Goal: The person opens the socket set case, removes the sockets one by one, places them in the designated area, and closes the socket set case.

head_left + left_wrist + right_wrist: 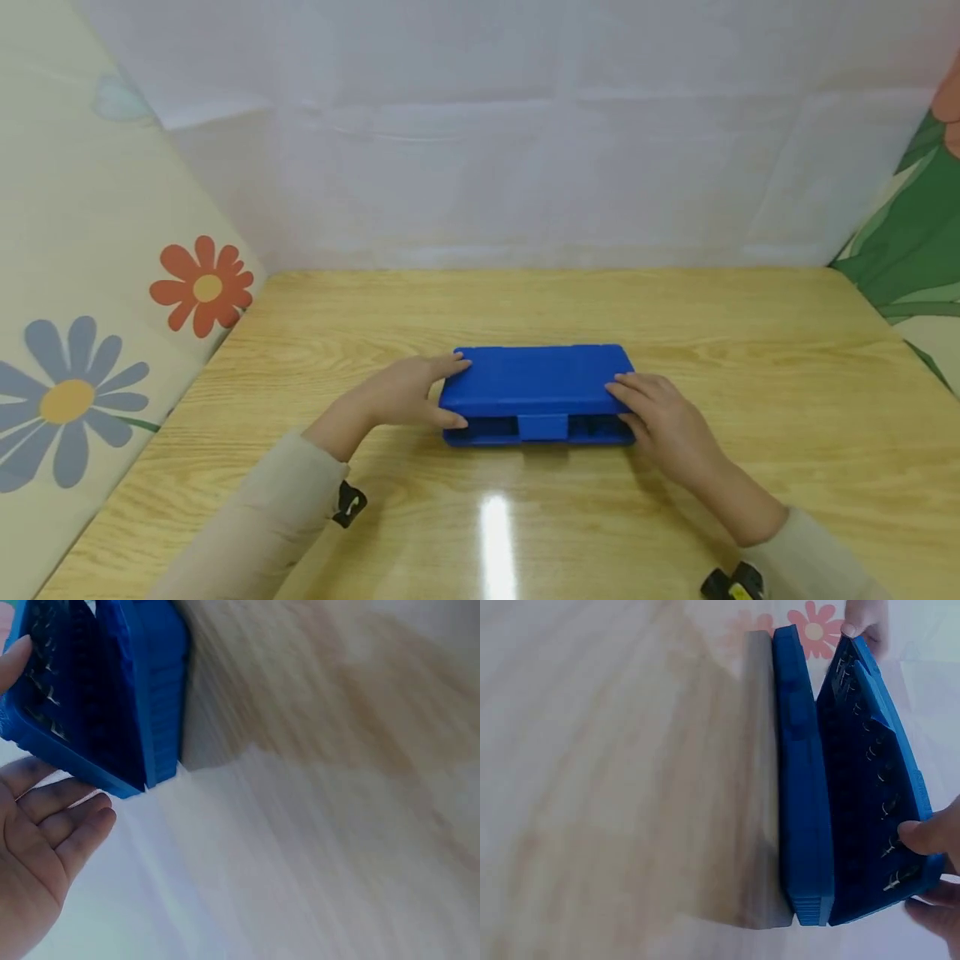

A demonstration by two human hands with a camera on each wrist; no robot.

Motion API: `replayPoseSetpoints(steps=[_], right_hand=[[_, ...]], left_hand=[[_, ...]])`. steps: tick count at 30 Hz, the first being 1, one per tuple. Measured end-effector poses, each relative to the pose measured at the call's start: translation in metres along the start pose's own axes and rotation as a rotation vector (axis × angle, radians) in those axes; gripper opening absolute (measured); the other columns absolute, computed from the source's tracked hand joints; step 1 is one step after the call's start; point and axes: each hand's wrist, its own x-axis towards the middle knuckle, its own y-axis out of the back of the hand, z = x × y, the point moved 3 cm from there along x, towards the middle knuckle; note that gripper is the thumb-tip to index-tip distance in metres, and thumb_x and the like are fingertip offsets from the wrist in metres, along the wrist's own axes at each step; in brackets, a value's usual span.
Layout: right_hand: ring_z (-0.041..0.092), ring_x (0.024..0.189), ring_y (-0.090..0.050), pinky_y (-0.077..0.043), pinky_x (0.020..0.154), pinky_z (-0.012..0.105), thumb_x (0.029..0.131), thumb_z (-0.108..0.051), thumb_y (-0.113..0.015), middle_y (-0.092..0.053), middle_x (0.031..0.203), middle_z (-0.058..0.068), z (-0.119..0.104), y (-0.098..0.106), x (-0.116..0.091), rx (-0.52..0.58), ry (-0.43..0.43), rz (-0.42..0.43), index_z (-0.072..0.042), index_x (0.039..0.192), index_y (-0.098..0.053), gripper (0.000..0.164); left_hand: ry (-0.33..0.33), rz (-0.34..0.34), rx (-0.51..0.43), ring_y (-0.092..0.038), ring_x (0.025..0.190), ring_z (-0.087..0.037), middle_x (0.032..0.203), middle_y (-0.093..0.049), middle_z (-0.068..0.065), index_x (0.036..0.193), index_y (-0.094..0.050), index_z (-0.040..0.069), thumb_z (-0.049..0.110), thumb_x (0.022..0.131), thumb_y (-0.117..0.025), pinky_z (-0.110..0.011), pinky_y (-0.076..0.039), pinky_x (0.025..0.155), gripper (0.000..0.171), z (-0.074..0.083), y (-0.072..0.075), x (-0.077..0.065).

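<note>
A blue plastic case (540,379) lies on the table, its lid partly raised and a dark gap along the front. A blue latch tab (543,427) hangs at the middle of that edge. My left hand (405,390) holds the lid's left end, thumb at the front edge and fingers on top. At the right end, my right hand (671,425) grips the lid, its thumb inside the rim in the right wrist view. Rows of small shiny metal pieces (889,844) line the lid's inner side; their kind is unclear. The base's contents are mostly in shadow.
The wood-grain table (750,350) extends around the case. A white cloth (525,167) hangs behind it. Flower-patterned panels (67,200) flank both sides. Light glares on the tabletop in front.
</note>
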Motion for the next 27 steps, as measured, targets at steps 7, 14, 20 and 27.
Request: replayPoseSetpoints(steps=[7,14,20,27], right_hand=[[0.031,0.093,-0.053,-0.045,0.077,0.042,0.066,0.008,-0.067,-0.059,0.101,0.018,0.001,0.003,0.005,0.052,0.001,0.065,0.005,0.102,-0.060,0.037],[0.032,0.086,-0.055,-0.046,0.072,0.041,0.069,0.005,-0.066,-0.061,0.094,0.018,0.004,0.008,0.017,0.047,-0.015,0.144,0.005,0.101,-0.060,0.033],[0.032,0.085,-0.055,-0.047,0.071,0.041,0.072,0.003,-0.064,-0.061,0.092,0.018,0.007,0.015,0.030,0.048,-0.076,0.116,0.005,0.099,-0.060,0.027],[0.033,0.092,-0.054,-0.045,0.075,0.043,0.081,-0.001,-0.057,-0.059,0.099,0.020,0.012,0.025,0.040,0.130,-0.222,-0.023,0.005,0.105,-0.058,0.025]], left_hand=[[0.057,0.033,-0.029,-0.044,0.111,-0.029,0.128,-0.041,-0.016,0.134,-0.028,0.000,0.057,0.070,-0.059,-0.042,-0.036,0.090,0.091,-0.012,-0.007,-0.015],[-0.010,0.036,-0.013,-0.049,0.106,-0.026,0.127,-0.042,-0.015,0.131,-0.034,0.000,0.051,0.074,-0.058,-0.039,-0.038,0.089,0.080,-0.012,-0.018,-0.015],[-0.027,0.020,0.066,-0.045,0.109,-0.029,0.130,-0.036,-0.018,0.125,-0.042,-0.003,0.049,0.075,-0.058,-0.039,-0.036,0.091,0.074,-0.008,-0.026,-0.012],[-0.019,0.038,0.126,-0.045,0.108,-0.033,0.131,-0.034,-0.022,0.125,-0.043,-0.002,0.050,0.073,-0.060,-0.041,-0.038,0.088,0.076,-0.004,-0.030,-0.015]])
